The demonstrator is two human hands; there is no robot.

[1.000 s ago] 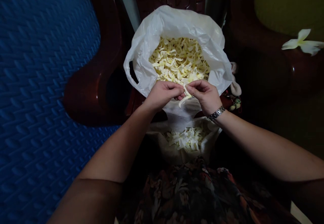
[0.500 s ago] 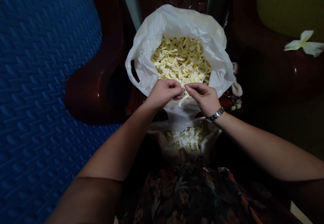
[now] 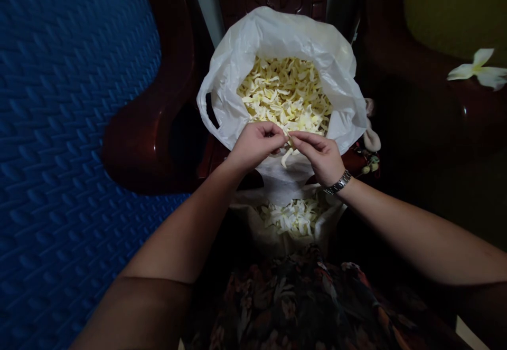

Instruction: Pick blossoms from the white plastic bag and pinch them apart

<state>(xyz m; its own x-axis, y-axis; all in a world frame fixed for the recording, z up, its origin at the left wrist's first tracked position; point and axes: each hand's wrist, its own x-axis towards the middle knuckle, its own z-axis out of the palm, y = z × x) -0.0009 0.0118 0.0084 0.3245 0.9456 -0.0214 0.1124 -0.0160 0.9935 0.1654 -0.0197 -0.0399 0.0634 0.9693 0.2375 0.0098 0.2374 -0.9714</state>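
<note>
Two stores of pale petals are sitting in front of the person: a big white plastic bag [image 3: 277, 36], standing open between dark wooden chair arms [image 3: 150, 128] and heaped with yellowish petals [image 3: 287, 94], and a smaller white cloth or bag [image 3: 291, 234] lying nearer the lap with a thinner scatter of whiter pieces [image 3: 291, 217]. A blue textured mat [image 3: 67, 128] is filling the left side, and a whole white flower [image 3: 477, 67] is lying apart on the right chair arm. Both hands are meeting just over the near rim of the big bag. The left hand [image 3: 255, 144] is curling closed, thumb and fingertips pinching one side of a small flower piece [image 3: 288, 154]; the right hand [image 3: 320, 154], wearing a metal watch [image 3: 338, 182], is pinching the other side, fingers narrow and drawn together. The piece is hanging between them, a petal tip dangling downward above the bag's folded front edge. Doing this well seems to call for gripping close to the base with the fingertips only, pulling apart gently so the petals are coming away whole rather than tearing, and keeping the hands over one of the bags so anything slipping free is landing inside.
</note>
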